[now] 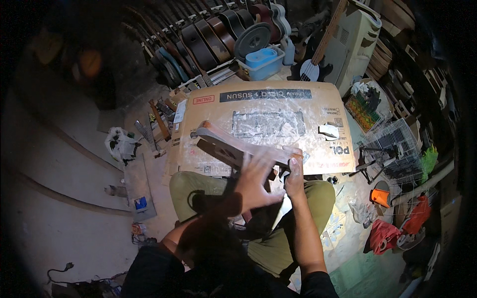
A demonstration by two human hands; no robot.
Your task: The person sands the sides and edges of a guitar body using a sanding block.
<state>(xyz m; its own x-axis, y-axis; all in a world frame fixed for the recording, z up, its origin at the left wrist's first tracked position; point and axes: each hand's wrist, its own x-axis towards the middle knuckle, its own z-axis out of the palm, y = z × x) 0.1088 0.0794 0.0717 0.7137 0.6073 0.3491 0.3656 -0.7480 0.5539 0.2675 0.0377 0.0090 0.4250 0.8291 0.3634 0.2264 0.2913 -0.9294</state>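
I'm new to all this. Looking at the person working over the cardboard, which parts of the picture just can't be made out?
- Head view: the near end of the wooden piece, covered by the left hand and right hand.
- Left hand's fingers: blurred, so its grip is unclear.
- The lap below the hands: in deep shadow.
- Instrument bodies at the top: their far ends cut off by the edge.
- Picture's corners: black.

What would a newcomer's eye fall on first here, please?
Probably the hands in the middle: the left hand spread on a wooden piece, the right hand gripping its near end. Behind lies a large cardboard sheet, and a row of guitar bodies lines the top.
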